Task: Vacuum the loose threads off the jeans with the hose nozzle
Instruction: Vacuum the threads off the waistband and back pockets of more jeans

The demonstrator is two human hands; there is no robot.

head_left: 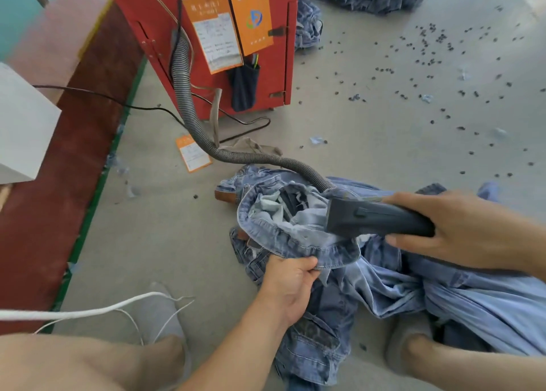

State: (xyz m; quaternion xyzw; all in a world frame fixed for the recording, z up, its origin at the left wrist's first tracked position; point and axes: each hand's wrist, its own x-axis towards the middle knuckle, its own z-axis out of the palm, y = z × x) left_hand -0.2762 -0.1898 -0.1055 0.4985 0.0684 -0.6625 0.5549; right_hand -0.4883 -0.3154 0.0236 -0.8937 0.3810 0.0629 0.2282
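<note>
Jeans (393, 275) heaped on the floor (369, 130), waistband turned open and upward. Left hand (288, 287) — grip pinched on the near waistband edge. Right hand (464, 228) wrapped round the dark nozzle (375, 218), its mouth at the waist opening. Ribbed hose (189, 107) runs back to the red cabinet (206, 36). Dark bits scattered on the floor, right.

From my feed I can make out no text clearly. Two orange cards (233, 24) hang on the red cabinet (274, 74); each has a line of white characters along its top, too blurred to read. The right card carries a round blue-and-green logo (254, 19). A third orange card (193, 154) lies on the floor, its print illegible.
</note>
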